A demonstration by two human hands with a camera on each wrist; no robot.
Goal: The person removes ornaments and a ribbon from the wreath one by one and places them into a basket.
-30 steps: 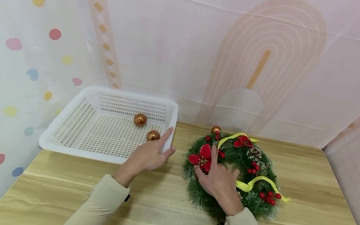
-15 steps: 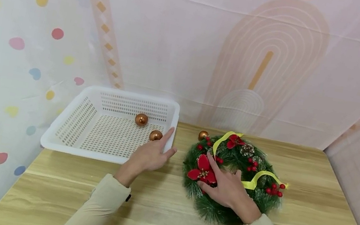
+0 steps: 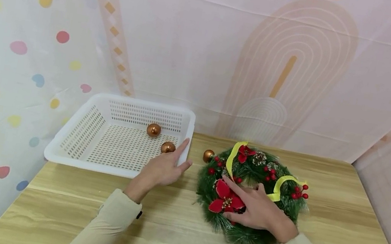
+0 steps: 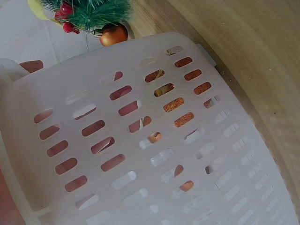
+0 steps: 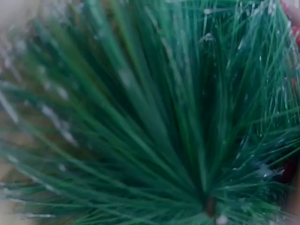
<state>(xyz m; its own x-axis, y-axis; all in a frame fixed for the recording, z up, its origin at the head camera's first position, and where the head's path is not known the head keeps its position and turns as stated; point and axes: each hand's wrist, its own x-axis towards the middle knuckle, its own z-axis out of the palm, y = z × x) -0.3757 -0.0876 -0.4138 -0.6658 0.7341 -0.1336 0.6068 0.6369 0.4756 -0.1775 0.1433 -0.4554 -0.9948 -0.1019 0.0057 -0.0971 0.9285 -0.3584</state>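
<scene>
On the pale wood-grain tabletop (image 3: 166, 243), left side of the head view: one white rectangular plastic basket (image 3: 143, 104) with slotted walls. Off to the right lies a round green pine-needle wreath (image 3: 208, 189).

— Ok, anything in the basket?

Yep, two, both toward its right end. One shiny round copper ball (image 3: 153, 130) near the back wall, and a second copper ball (image 3: 168, 147) close to the right wall. A third copper ball (image 3: 208, 155) is outside, just beside the wreath on the basket side.

— And the hands?

Left hand (image 3: 161, 168) is spread at the basket's near right corner, index straight along the rim, thumb stuck out past it. Right hand (image 3: 260, 210) is on the wreath, thumb and index apart around a red pointy-petalled flower (image 3: 227, 202). Its other fingers are hidden, so can't tell if they grip.

— Left wrist view?

Mostly slotted basket wall, coppery colour showing through some holes. Past the rim: an orange-looking ball, green needles, red berries (image 4: 66, 9).

— Right wrist?

Blurry green needles with frosty bits, plus some red at the right edge. Can't tell the grip there either.
</scene>
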